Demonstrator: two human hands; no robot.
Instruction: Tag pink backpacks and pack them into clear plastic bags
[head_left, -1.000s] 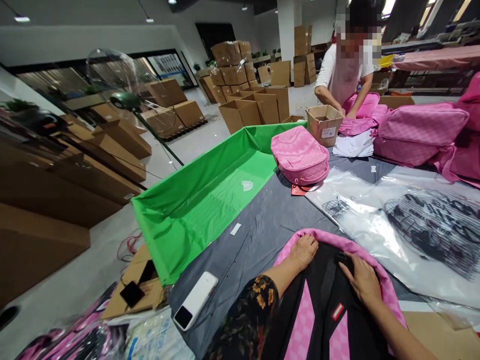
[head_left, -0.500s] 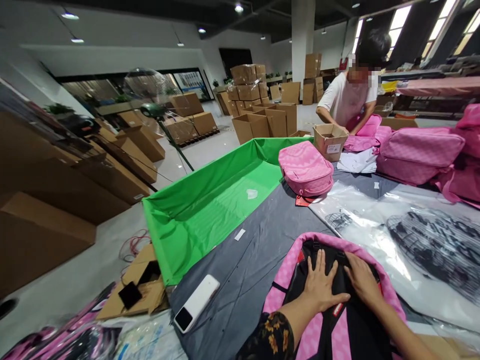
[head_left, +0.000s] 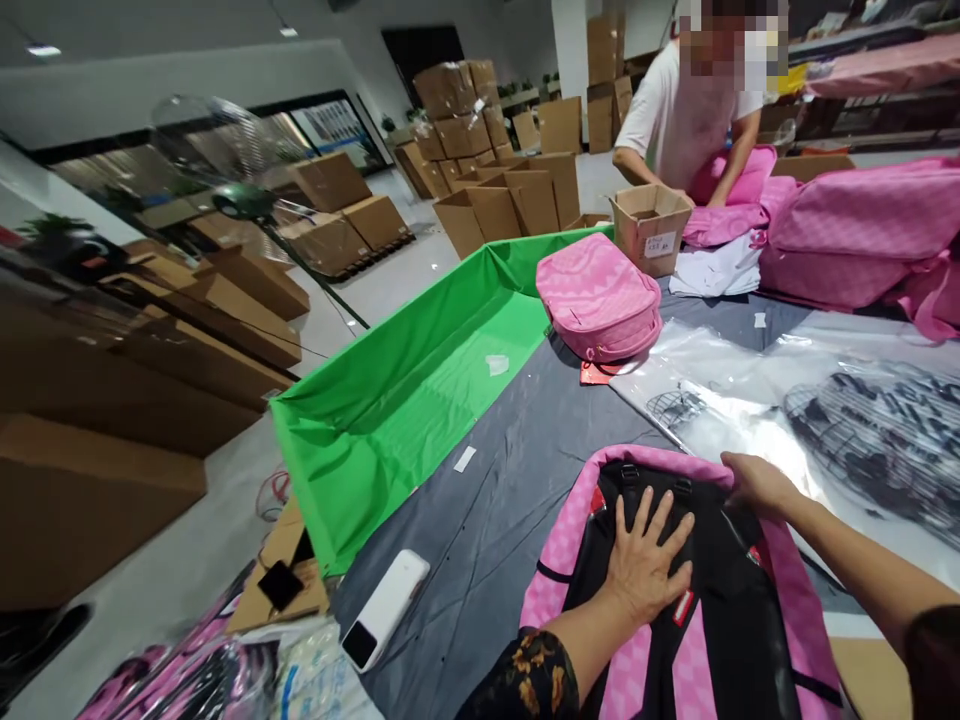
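Note:
A pink checked backpack (head_left: 731,620) lies with its black back panel and straps facing up, close in front of me. My left hand (head_left: 646,555) rests flat on the black panel, fingers spread, near a small red label on a strap. At the upper right edge of the bag, my right hand (head_left: 757,485) has its thumb and fingers closed around the pink rim. Its fingertips are partly hidden by the edge. Just to the right lies a clear plastic bag with black print (head_left: 712,375).
Farther off stand another pink backpack (head_left: 600,295), a small cardboard box (head_left: 651,230) and more pink bags (head_left: 855,220). A person in a white shirt (head_left: 660,110) handles pink bags there. A green fabric trough (head_left: 420,400) borders the grey tabletop; a white phone-like device (head_left: 386,610) lies at left.
My right hand has moved from the black panel out to the backpack's right rim and closed on it. My left hand stays flat on the panel. The view has tilted downward.

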